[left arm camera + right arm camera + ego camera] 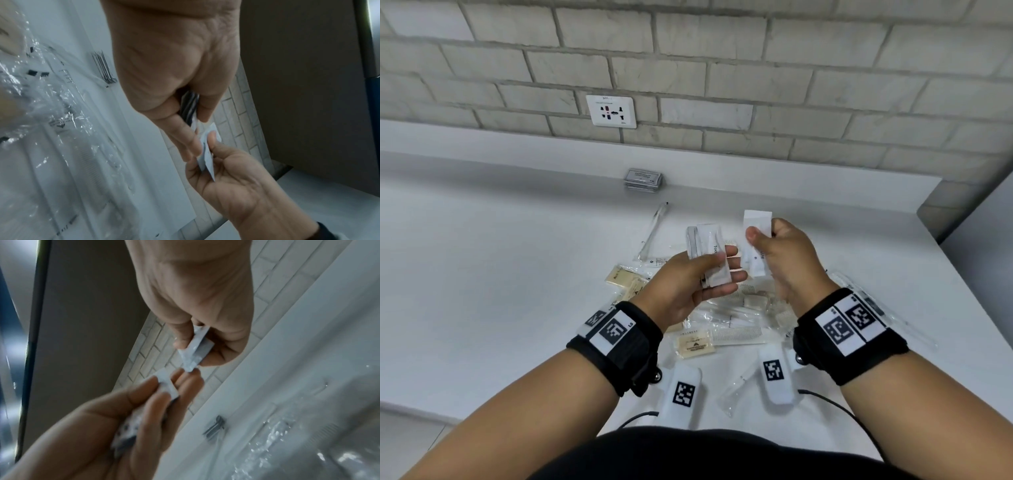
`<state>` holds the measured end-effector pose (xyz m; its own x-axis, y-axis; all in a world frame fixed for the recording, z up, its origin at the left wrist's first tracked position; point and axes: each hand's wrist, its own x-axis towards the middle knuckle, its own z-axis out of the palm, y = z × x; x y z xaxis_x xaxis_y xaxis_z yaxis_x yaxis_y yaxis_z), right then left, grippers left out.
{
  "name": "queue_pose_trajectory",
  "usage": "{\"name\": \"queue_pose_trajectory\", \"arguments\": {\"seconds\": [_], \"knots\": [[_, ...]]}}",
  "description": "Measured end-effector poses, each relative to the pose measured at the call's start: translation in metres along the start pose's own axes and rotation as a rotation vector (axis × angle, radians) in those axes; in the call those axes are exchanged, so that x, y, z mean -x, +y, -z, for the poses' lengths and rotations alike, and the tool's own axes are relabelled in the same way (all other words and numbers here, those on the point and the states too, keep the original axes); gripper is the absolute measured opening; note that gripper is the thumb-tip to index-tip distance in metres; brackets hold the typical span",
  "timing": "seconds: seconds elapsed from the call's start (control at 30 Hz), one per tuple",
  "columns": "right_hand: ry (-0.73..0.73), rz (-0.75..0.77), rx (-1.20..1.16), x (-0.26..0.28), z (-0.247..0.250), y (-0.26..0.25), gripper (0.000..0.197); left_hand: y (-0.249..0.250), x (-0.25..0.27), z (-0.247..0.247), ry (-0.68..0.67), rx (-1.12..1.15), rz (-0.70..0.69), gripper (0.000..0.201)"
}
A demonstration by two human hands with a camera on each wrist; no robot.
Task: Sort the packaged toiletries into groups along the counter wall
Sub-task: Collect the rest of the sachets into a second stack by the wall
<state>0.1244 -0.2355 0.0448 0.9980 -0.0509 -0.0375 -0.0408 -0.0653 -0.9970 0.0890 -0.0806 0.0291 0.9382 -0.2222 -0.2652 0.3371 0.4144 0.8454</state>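
My left hand [719,270] holds a small fan of flat white packets [710,253] above the pile, thumb on top and fingers underneath. In the left wrist view these packets [189,104] sit between thumb and fingers. My right hand [760,236] pinches one more long white packet [756,222] upright, close beside the left hand's bundle. The right wrist view shows that packet [196,345] between thumb and forefinger, its lower end near the left hand's packets [165,382]. A stack of dark sachets [643,180] lies against the counter wall.
A loose pile [722,318] lies on the white counter [517,257] under my hands, with beige soaps [697,344] and a wrapped comb [739,334]. A wrapped toothbrush [654,228] lies behind it. The wall has a socket [611,111]. The counter ends at the right.
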Motion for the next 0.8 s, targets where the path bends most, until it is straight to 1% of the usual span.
{"name": "queue_pose_trajectory", "arguments": {"seconds": [0.07, 0.1, 0.17, 0.23, 0.27, 0.37, 0.43, 0.47, 0.53, 0.6, 0.63, 0.7, 0.8], "knots": [[-0.011, -0.015, -0.082, -0.001, 0.005, -0.007, 0.004, 0.001, 0.000, 0.002, 0.029, -0.038, -0.019, 0.025], [-0.048, -0.029, -0.141, 0.002, 0.005, -0.012, 0.004, 0.002, -0.001, 0.003, 0.063, -0.040, -0.029, 0.025], [-0.141, -0.051, -0.211, 0.005, 0.001, -0.016, 0.010, 0.004, -0.003, 0.003, 0.106, -0.032, -0.054, 0.018], [-0.229, -0.043, -0.180, 0.012, -0.007, -0.016, 0.015, 0.005, -0.004, 0.003, 0.092, -0.039, -0.077, 0.016], [-0.234, -0.041, -0.141, 0.012, -0.010, -0.014, 0.015, 0.005, -0.005, 0.002, 0.070, -0.052, -0.086, 0.018], [-0.169, -0.030, -0.058, 0.011, -0.013, -0.007, 0.012, 0.006, -0.004, 0.001, 0.004, -0.090, -0.066, 0.020], [-0.108, -0.029, -0.018, 0.003, -0.011, -0.002, 0.021, 0.008, -0.003, 0.002, 0.014, -0.055, -0.042, 0.013], [-0.073, -0.029, 0.001, -0.001, -0.008, 0.001, 0.024, 0.009, -0.003, 0.003, 0.018, -0.020, -0.032, 0.013], [-0.011, -0.033, -0.011, -0.008, -0.001, 0.004, 0.017, 0.010, -0.003, 0.006, -0.007, -0.003, -0.017, 0.020], [0.002, -0.046, -0.066, -0.012, 0.007, 0.001, 0.009, 0.011, -0.002, 0.009, -0.019, -0.065, -0.004, 0.023], [-0.028, -0.049, -0.107, -0.013, 0.011, -0.004, 0.009, 0.012, -0.002, 0.011, -0.008, -0.107, 0.006, 0.022], [-0.135, -0.015, -0.136, -0.016, 0.015, -0.015, 0.013, 0.014, -0.003, 0.015, 0.028, -0.224, 0.011, 0.017], [-0.257, 0.055, 0.039, -0.021, 0.012, -0.031, 0.013, 0.018, -0.006, 0.017, 0.036, -0.462, 0.004, 0.011]]}}
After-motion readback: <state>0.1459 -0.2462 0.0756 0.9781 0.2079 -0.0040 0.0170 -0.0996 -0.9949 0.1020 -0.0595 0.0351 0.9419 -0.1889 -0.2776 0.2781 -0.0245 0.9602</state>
